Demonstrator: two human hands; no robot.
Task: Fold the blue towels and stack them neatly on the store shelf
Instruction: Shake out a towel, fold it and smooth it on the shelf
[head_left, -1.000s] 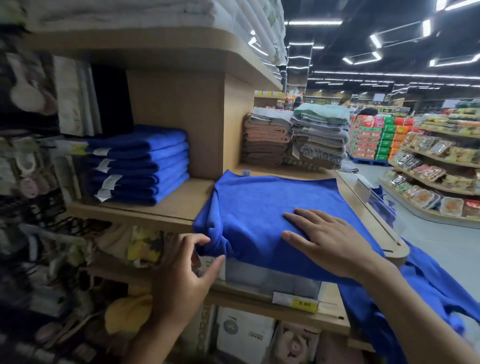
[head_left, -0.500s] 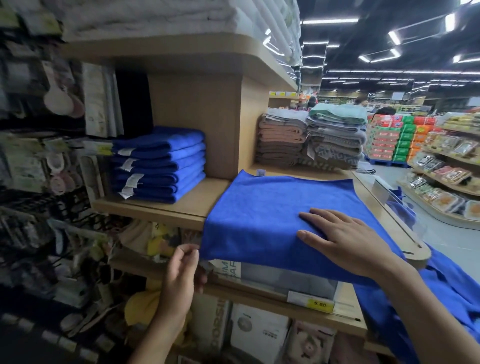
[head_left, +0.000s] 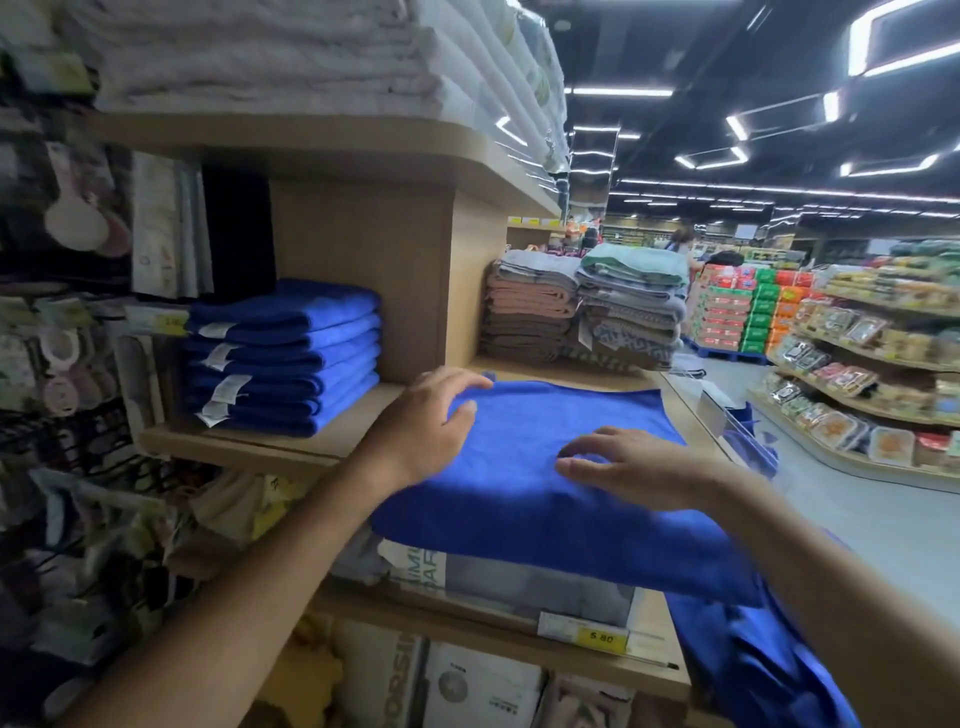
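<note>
A blue towel (head_left: 550, 499) lies spread flat on the wooden shelf (head_left: 358, 436), its near edge hanging over the front. My left hand (head_left: 426, 421) rests on the towel's far left corner with fingers spread. My right hand (head_left: 634, 465) lies on the towel's middle, fingertips pressing down, fingers slightly bent. A stack of several folded blue towels (head_left: 285, 358) with white labels sits in the shelf nook to the left. More blue cloth (head_left: 753, 670) hangs in a bunch below my right forearm.
White towels (head_left: 291, 57) fill the top shelf. Brown, grey and green folded towels (head_left: 582, 306) are stacked behind the divider. A yellow 5.80 price tag (head_left: 600, 636) marks the shelf edge, boxes below. Hanging goods crowd the left; a food aisle (head_left: 872, 364) runs at right.
My left hand rose from below the towel's hanging left edge onto its far left corner. The draped left edge now lies flat. My right hand slid slightly and its fingers bent.
</note>
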